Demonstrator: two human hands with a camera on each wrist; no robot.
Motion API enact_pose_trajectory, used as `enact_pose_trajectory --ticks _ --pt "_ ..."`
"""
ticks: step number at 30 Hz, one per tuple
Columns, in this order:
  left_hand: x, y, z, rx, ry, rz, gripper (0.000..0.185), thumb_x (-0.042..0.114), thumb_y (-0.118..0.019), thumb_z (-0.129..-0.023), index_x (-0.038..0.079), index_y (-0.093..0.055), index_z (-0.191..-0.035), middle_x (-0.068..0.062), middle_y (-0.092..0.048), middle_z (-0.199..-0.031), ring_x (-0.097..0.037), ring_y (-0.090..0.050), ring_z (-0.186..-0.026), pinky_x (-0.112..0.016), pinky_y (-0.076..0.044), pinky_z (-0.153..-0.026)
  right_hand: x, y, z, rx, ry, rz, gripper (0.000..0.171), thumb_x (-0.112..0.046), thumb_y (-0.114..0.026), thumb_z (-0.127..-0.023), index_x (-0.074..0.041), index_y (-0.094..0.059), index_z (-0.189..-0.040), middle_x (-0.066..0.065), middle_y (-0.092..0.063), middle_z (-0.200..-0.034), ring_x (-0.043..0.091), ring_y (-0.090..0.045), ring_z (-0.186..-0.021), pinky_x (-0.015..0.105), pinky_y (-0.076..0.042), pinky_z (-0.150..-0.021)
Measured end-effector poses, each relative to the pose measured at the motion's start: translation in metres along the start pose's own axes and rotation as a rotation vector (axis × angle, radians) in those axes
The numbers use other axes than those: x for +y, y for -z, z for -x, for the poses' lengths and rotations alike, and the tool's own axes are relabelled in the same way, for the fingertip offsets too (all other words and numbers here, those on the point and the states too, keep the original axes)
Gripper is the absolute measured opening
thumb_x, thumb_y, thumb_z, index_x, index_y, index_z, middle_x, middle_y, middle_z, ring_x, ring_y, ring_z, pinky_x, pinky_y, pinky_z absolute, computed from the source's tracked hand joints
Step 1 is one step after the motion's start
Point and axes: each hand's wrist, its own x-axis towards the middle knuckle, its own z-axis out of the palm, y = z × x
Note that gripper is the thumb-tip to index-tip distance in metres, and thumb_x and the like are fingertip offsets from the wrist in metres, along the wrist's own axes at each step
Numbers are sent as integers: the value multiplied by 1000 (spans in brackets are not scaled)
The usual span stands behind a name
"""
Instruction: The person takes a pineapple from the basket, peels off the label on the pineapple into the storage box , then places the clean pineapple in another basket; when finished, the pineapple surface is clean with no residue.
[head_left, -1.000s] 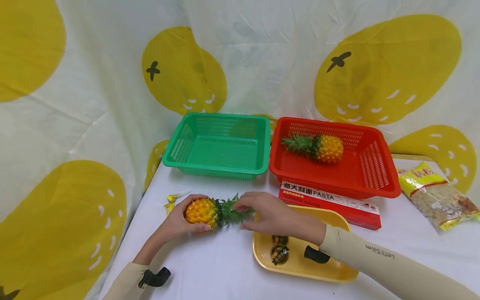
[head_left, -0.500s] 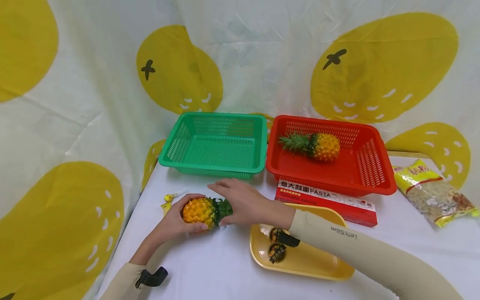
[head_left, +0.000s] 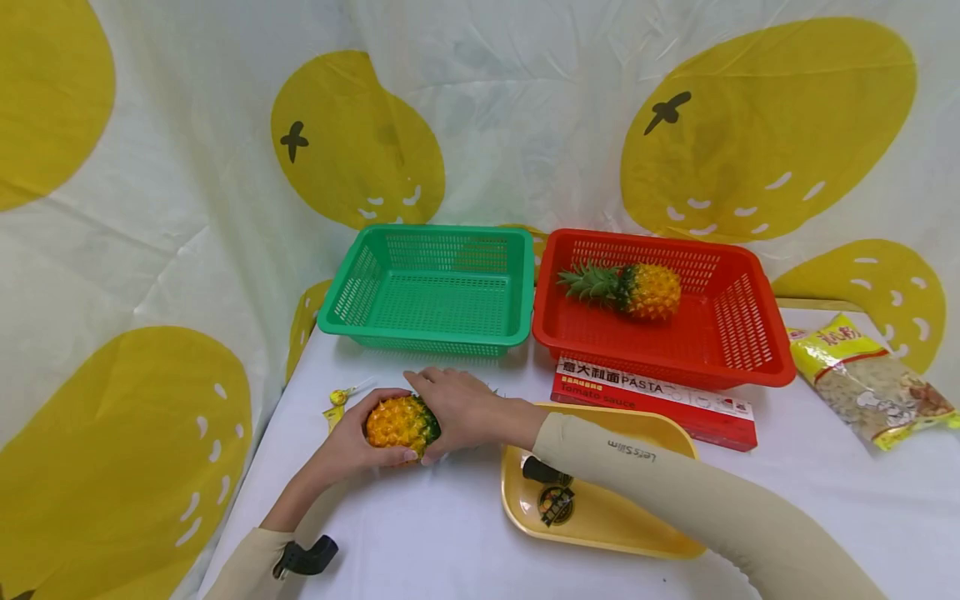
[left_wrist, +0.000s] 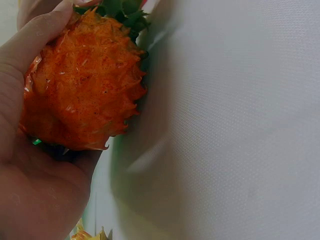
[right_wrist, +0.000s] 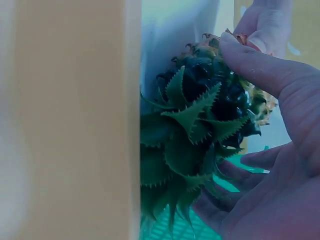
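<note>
on the white table (head_left: 420, 533), at about 7 o'clock from the green basket (head_left: 427, 287), your right hand (head_left: 457, 410) has slid left since half a second ago and now wraps the leafy crown of the pineapple (head_left: 399, 423), where before it only touched the leaves. your left hand (head_left: 352, 440) still cups the fruit's body. the crown is hidden in the head view; the wrist views are cropped close.

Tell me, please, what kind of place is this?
Probably a staged tabletop set, not a real kitchen: a printed cloth backdrop, a green basket beside a red basket, and a toy-like pineapple.
</note>
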Motion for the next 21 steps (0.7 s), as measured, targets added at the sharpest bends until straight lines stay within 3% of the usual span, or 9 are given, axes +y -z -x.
enact_pose_trajectory --ticks 12,21 --pt "1 -1 -1 -8 22 17 80 27 -97 -79 27 -54 -147 0 -58 -141 -28 -57 -119 -49 -48 -100 11 -14 -5 -55 -22 -173 108 -54 -93 -78 -6 -41 -159 7 -58 -144 16 -56 -125 48 -46 -107" --pt "2 1 0 0 -19 -15 82 27 -98 -77 27 -55 -146 5 -55 -143 -27 -55 -121 -50 -47 -100 13 -18 -5 -36 8 -237 89 -52 -94 -77 -9 -54 -143 -1 -58 -120 9 -57 -102 30 -52 -91"
